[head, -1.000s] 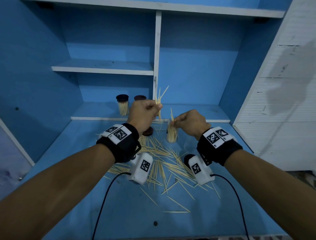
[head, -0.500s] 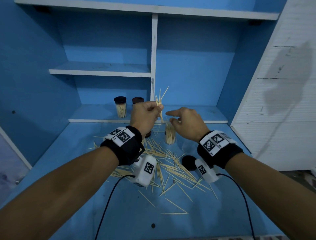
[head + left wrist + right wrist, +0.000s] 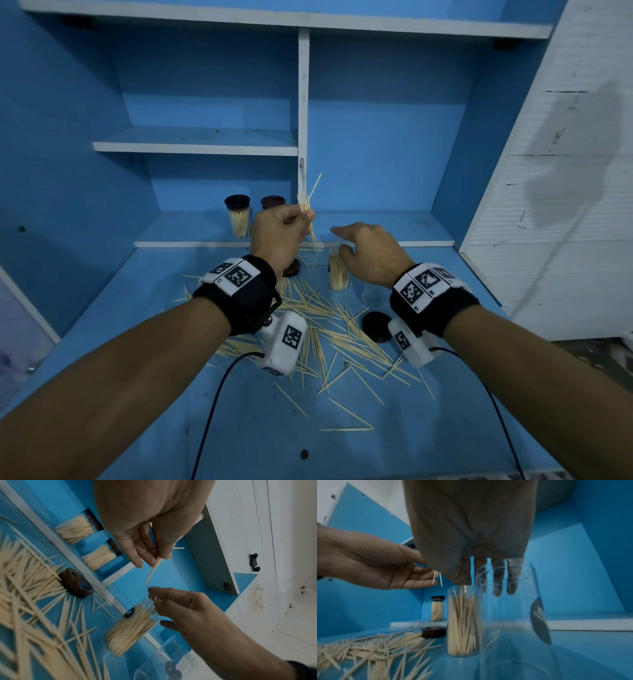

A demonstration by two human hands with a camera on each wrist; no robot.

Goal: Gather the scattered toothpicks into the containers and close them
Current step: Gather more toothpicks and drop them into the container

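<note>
My left hand (image 3: 308, 217) is raised and pinches a small bunch of toothpicks (image 3: 307, 209), tips pointing down toward an open clear jar (image 3: 339, 277) packed with toothpicks. My right hand (image 3: 339, 241) hovers over that jar with fingers stretched out; in the left wrist view its index finger lies by the toothpick tips at the jar's mouth (image 3: 151, 599). Many loose toothpicks (image 3: 325, 329) lie scattered on the blue table. An empty clear jar (image 3: 513, 615) stands just right of the full one. A brown lid (image 3: 291, 269) and a black lid (image 3: 376, 325) lie on the table.
Two lidded jars of toothpicks (image 3: 238, 219) (image 3: 273, 202) stand on the low back shelf (image 3: 394, 233). A white divider (image 3: 303, 113) rises behind the hands. A white panelled wall (image 3: 548, 205) closes the right side. Cables run from the wrist cameras across the table's front.
My right hand let go of the toothpicks it pinched at the jar and spread its fingers above the jar. The left hand kept its bunch raised, almost still.
</note>
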